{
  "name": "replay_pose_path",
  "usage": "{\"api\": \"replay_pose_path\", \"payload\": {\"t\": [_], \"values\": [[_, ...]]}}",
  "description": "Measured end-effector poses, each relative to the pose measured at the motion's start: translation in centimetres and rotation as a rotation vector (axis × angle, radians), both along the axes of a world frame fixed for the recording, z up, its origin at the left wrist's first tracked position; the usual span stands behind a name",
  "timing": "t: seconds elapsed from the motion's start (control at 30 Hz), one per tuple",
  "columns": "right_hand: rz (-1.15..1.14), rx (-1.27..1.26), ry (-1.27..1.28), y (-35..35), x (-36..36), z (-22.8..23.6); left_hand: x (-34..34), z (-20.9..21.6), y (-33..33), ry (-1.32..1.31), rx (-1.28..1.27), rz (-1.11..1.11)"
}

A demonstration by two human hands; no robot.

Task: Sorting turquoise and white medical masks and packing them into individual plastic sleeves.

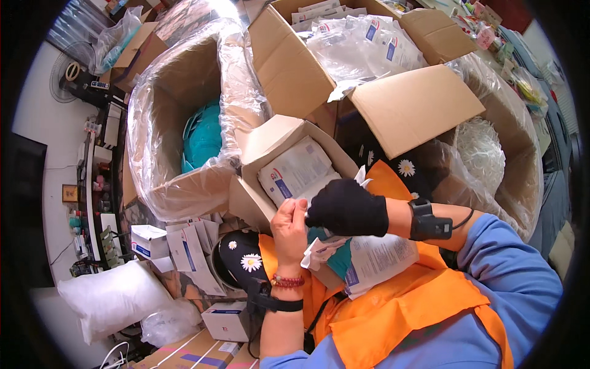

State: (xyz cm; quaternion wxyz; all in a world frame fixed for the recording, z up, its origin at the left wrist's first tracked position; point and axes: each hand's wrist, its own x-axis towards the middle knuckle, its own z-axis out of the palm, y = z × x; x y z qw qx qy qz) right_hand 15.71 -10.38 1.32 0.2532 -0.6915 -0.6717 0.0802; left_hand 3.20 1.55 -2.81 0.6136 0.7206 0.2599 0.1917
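Observation:
My bare left hand (290,230) is closed in a pinch, its fingertips meeting my right hand; what lies between them is hidden. Black-gloved and curled, my right hand (347,208) has a white scrap (361,177) showing at its far side. Just beneath the hands is crumpled white material (321,251) beside a teal piece (339,261). On my lap, a printed white packet (382,261) rests against the orange apron (393,317). Directly beyond my hands stands a small open carton (265,147) holding white printed packets (298,169).
A plastic-lined carton (175,92) at left holds teal items (203,138). Ahead, a large open carton (295,67) contains white packets (372,43); its flap (418,104) reaches toward me. Another lined carton (522,154) at right holds white stringy material (480,150). A white sack (114,295) lies lower left.

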Motion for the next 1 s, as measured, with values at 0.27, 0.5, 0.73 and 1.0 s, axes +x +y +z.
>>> {"api": "replay_pose_path", "payload": {"t": [0.27, 0.5, 0.73, 1.0], "values": [[0.227, 0.132, -0.076, -1.6, -2.3, 2.5, 1.8, -1.9, 1.4, 0.433, 0.445, -0.012], [0.34, 0.283, 0.015, -4.8, -5.8, 3.8, 3.0, -3.8, 1.4, 0.758, 0.708, -0.196], [0.339, -0.342, 0.345, -6.7, -8.5, 2.4, 4.8, -8.5, 7.5, 0.705, 0.729, -0.119], [0.461, -0.738, 0.465, -5.9, -4.9, 4.2, 6.7, -6.8, 8.2, 0.798, 0.687, -0.036]]}}
